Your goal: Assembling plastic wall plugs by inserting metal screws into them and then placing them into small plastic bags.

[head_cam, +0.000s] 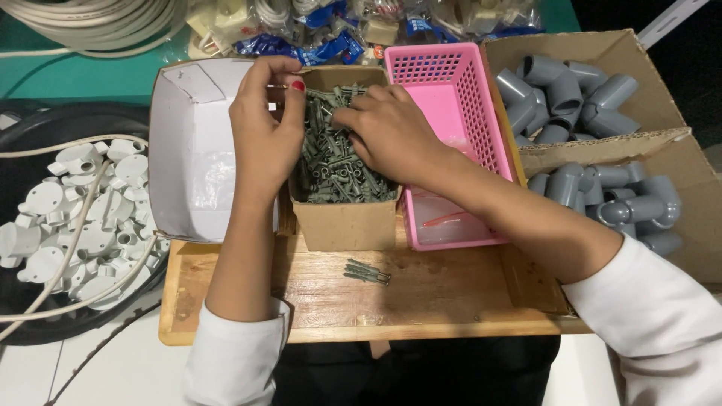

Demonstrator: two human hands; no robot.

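Both hands in a brown cardboard box of grey plastic wall plugs, mid-board on the wooden board.

Left hand over the box's left rim, fingers pinched shut on something small, too tiny to name. Right hand down on the ribbed, slender plugs, fingers curled, tips buried, grip impossible to judge. Two loose plugs near the board's front edge. Pink basket touching the box's right side, partly hidden by the right forearm.

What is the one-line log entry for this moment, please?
left hand: pinches small screw | right hand: in box of grey wall plugs | pink basket: beside box
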